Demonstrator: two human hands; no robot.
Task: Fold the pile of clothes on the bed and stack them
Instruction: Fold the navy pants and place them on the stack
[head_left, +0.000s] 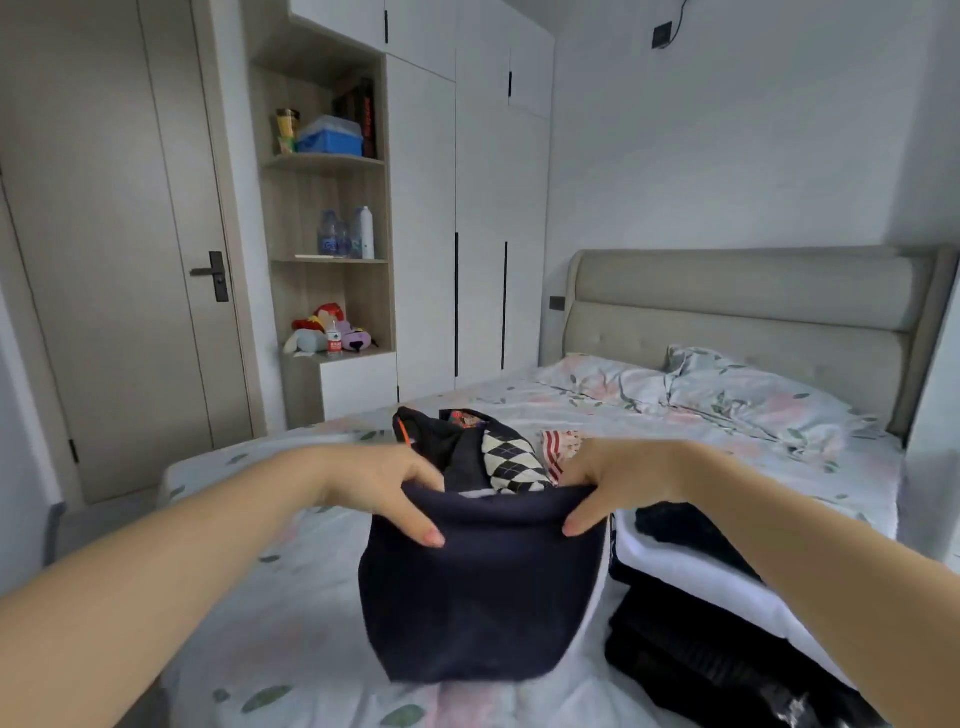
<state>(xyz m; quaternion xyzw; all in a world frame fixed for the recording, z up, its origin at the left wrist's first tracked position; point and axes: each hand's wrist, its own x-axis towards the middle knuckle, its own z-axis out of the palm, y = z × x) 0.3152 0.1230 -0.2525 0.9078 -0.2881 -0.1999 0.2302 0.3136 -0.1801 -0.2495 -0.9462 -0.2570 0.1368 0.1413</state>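
Both hands grip the navy garment (483, 597) by its top edge: my left hand (384, 488) and right hand (618, 483) curl round it, thumbs in front. It hangs over the bed (291, 649), with the unfolded pile (511, 457) behind and the folded stack (675, 566) just to the right.

Pale walls (727, 156) frame a grey door (104, 270), white wardrobe (478, 208) beside open shelves (327, 162), and a bed (649, 415) with padded headboard (753, 296).

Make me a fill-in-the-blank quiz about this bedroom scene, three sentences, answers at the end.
1. The left hand and the right hand grip the navy garment by its ____ edge.
2. The stack of folded clothes lies on the ____ side of that garment.
3. The plastic box on the shelf is coloured ____.
Missing words: top; right; blue.
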